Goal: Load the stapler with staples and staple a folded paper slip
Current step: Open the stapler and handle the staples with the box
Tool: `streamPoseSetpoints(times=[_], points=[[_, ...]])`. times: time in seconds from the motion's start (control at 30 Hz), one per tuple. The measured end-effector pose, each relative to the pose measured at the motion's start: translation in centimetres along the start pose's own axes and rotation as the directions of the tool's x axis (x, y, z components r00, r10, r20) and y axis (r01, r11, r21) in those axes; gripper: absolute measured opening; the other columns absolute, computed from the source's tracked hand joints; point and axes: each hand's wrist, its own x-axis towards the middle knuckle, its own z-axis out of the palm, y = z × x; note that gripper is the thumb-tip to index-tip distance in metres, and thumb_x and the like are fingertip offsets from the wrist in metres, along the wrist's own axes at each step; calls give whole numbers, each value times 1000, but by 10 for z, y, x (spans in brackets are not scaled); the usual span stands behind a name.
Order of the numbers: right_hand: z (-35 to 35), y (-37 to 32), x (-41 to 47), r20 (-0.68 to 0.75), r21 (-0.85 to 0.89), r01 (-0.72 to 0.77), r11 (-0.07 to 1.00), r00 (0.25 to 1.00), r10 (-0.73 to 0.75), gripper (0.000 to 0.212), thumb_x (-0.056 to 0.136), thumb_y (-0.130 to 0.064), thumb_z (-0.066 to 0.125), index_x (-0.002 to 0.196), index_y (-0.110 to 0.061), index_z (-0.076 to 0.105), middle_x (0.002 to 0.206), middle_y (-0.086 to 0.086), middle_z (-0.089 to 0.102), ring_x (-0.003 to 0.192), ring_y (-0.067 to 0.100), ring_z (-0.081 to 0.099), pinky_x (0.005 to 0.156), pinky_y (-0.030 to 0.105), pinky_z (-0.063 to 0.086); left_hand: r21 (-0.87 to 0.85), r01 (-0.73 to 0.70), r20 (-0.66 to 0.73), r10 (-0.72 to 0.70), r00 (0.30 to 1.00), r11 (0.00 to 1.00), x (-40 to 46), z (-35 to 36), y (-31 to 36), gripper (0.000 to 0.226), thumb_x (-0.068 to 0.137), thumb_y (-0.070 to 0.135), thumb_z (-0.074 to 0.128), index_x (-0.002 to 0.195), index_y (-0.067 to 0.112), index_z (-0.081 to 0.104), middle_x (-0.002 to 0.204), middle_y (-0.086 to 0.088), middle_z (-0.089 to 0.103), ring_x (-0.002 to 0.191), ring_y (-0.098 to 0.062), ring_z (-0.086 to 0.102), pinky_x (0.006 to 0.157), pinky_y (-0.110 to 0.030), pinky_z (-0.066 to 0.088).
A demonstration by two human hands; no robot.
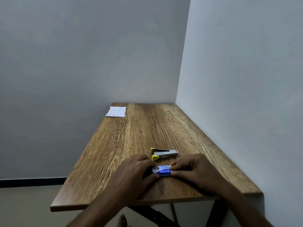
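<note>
A small blue staple box (162,171) lies on the wooden table (131,141) near its front edge. My left hand (136,171) grips the box's left end and my right hand (190,169) pinches its right end. Just behind the box lies the stapler (164,154), silver metal with yellow tips, its jaws apart toward the left. A white paper slip (116,111) rests flat at the table's far left corner, far from both hands.
The table stands in a corner, with grey walls behind and along its right side. A loose staple (167,186) lies on the wood near the front edge. Dark table legs (154,213) and a bare foot (122,221) show below.
</note>
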Motion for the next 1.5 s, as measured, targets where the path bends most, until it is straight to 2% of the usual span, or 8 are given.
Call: streamPoseSetpoints(times=[0.17,0.37,0.5,0.9,1.1,1.23,1.4,1.5], points=[[4,-2,2,-14,-20,-31,999,999,30,18,75,-34,83,92,-36,77,92,-21,75,91,-4,68,78,17,54,-10,3,-2,-3,1000,1000,0,1,-1,62,82,70,28,124,37,59,116,20,58,101,2,50,85,-19,43],[11,-4,7,-39,-16,-45,999,998,44,44,68,-26,86,103,-42,64,91,-24,74,89,-6,69,77,16,48,-26,1,-3,-1,1000,1000,0,2,-2,55,85,65,34,124,36,60,116,20,58,100,3,49,84,-18,42],[12,-7,11,-2,-43,-21,999,1000,21,50,69,-23,85,109,-43,63,90,-25,73,88,-7,68,80,18,47,-44,6,7,-6,1000,999,2,0,-3,51,85,63,39,122,36,61,115,20,57,99,3,50,84,-20,45],[-2,-7,8,-23,-31,63,998,998,-64,33,80,-34,78,112,-36,69,99,-23,71,96,-3,67,79,6,48,-85,6,-39,-9,999,996,14,-11,-2,44,81,61,51,113,35,67,107,22,62,95,4,53,81,-24,49],[-15,-1,33,-109,-79,49,996,992,-58,30,81,-29,77,110,-34,70,98,-22,72,95,-7,65,78,1,43,-64,10,-87,-15,996,998,53,-22,0,31,84,46,68,111,31,69,104,15,66,91,-2,55,78,-28,50],[-15,10,47,-129,-88,8,996,991,-20,27,82,-31,75,108,-35,70,99,-21,72,96,-7,64,74,3,44,-27,23,-101,-25,995,999,70,-17,-5,31,84,48,68,110,31,69,102,15,66,90,-4,55,75,-25,45],[-2,29,49,-115,-36,-59,998,992,54,27,83,-33,73,109,-37,69,104,-20,69,101,-6,61,80,16,47,-15,51,-62,-52,997,999,74,2,-14,32,84,50,66,111,32,67,104,14,64,93,-6,55,82,-32,48],[0,33,49,-97,-13,-55,998,994,53,24,85,-31,73,109,-35,71,102,-20,70,100,-6,62,80,14,50,-58,65,-60,-68,996,996,72,10,-19,34,85,50,64,114,32,64,108,13,61,95,-6,55,86,-34,49]])
